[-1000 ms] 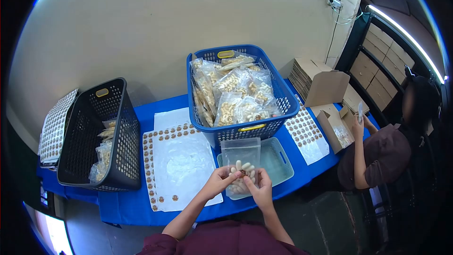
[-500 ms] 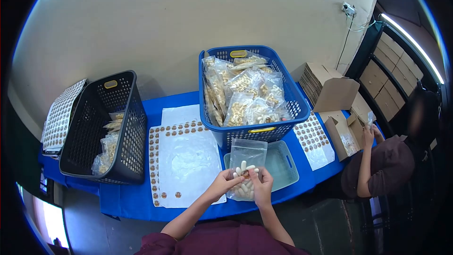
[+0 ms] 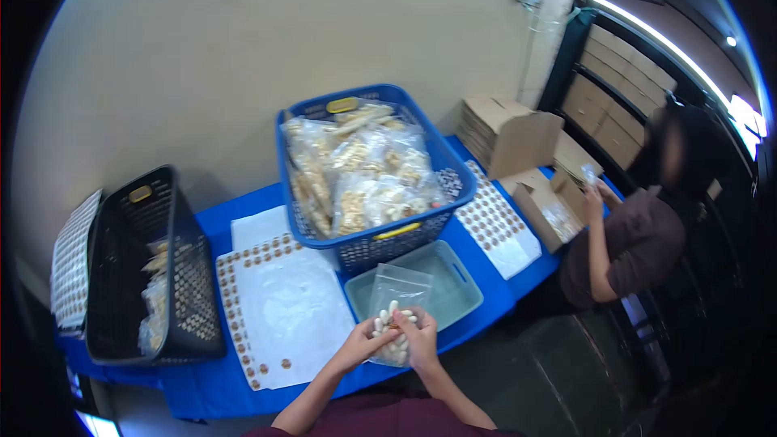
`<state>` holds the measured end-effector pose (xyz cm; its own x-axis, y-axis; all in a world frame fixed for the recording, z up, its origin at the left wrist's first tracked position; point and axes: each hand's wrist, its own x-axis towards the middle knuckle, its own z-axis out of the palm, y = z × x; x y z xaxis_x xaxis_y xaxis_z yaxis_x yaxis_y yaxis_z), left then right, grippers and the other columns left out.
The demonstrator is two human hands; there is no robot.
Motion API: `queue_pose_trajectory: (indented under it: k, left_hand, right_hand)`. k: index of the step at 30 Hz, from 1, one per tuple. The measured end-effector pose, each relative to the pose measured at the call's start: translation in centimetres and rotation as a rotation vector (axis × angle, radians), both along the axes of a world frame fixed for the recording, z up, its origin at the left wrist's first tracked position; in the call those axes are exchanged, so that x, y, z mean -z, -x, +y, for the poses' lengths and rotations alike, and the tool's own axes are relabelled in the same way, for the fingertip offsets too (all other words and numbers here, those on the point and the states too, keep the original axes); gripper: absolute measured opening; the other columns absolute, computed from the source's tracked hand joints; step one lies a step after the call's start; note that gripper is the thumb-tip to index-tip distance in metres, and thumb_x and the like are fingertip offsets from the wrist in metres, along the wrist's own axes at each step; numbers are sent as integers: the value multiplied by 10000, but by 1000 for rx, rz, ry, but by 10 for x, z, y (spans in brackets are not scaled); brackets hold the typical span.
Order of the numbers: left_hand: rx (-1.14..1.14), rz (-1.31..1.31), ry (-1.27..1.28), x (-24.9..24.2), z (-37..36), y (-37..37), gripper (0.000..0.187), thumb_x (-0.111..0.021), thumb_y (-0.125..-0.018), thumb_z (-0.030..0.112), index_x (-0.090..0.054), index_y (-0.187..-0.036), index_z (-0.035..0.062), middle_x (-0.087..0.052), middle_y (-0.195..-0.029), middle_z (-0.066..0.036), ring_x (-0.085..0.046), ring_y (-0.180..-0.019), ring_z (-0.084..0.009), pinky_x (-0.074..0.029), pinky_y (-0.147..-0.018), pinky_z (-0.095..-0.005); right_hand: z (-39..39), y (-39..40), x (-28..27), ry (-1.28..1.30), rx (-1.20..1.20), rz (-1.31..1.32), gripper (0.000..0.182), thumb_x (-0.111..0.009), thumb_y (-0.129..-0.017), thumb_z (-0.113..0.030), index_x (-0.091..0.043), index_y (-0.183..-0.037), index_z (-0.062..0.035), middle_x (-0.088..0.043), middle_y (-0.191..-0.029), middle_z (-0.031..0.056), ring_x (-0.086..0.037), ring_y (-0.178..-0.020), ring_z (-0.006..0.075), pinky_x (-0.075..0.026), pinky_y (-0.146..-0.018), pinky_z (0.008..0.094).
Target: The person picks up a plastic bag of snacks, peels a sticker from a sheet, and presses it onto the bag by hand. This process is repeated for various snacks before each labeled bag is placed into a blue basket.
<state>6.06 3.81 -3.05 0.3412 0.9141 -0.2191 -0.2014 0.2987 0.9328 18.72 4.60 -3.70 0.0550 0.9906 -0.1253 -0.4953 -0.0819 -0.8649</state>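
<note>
The clear pouch (image 3: 402,282) is held up on the near side of the blue basket (image 3: 380,254), its top standing above the fingers and covering part of the pale green tray (image 3: 455,295). Whether the pouch touches the tray is unclear. White oblong pieces fill its lower part; the fingers hide some of them, along with most of a small brown patch between the thumbs.

The left hand (image 3: 365,341) is closed on one side of the pouch, thumb across the front, its other fingers mostly out of sight. The right hand (image 3: 420,337) grips the opposite side in the same way, its thumb near the brown patch.

Filled bags (image 3: 376,158) are heaped in the blue basket, blurred enough that their contents are hard to make out. The tray sits right in front of it, partly hidden. To its left lies a sticker sheet (image 3: 295,316), then a dark basket (image 3: 193,299) whose wall cuts off the view of the bags inside. To its right are another sticker sheet (image 3: 495,228) and an open carton (image 3: 526,209), all on the blue-covered bench (image 3: 194,392).

Beyond the carton, a co-worker (image 3: 627,235) holds a small clear item (image 3: 589,174), too small to identify.
</note>
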Motion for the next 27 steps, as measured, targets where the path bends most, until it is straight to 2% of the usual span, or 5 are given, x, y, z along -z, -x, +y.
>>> queue_pose_trajectory:
  k: [4, 14, 19, 24, 27]
  left_hand:
    - [37, -18, 92, 14, 5, -11, 365, -607, -818, 246, -522, -1066, -9, -590, -944, -55, -557, -844, -100, -452, -732, -229]
    - [93, 48, -126, 8, 2, -28, 260, -635, -795, 161, -537, -971, -2, -571, -820, -13, -532, -789, -67, -437, -688, -206]
    - [60, 169, -201, 2, 4, 6, 219, -625, -807, 201, -558, -897, 13, -555, -755, 18, -485, -704, -24, -396, -588, -187]
    - [-432, 110, -214, -12, -7, 47, 219, -575, -843, 232, -575, -808, 16, -524, -606, 37, -407, -514, 8, -302, -433, -160]
    - [-518, 212, -240, -13, -20, 85, 200, -570, -847, 214, -578, -826, 14, -535, -619, 28, -411, -522, 11, -306, -437, -156]
  right_hand:
    - [-11, -8, 4, 33, 136, -40, 145, -622, -804, -148, -566, -829, -16, -589, -757, 36, -547, -662, 70, -442, -588, 200]
    - [-27, -37, 13, 68, 223, -97, 195, -557, -856, -213, -550, -843, -18, -562, -752, 7, -519, -676, 57, -421, -594, 194]
    - [-25, -15, -3, -22, 38, -163, 189, -569, -849, -203, -537, -888, -21, -561, -800, 11, -516, -731, 56, -423, -640, 196]
    - [-28, 51, -19, -182, -151, -301, 268, -604, -814, -121, -482, -1018, 3, -552, -901, 36, -519, -816, 73, -434, -718, 214]
    - [-36, 88, -24, -196, -221, -293, 262, -594, -806, -71, -485, -1028, 16, -553, -915, 41, -516, -839, 81, -431, -743, 225]
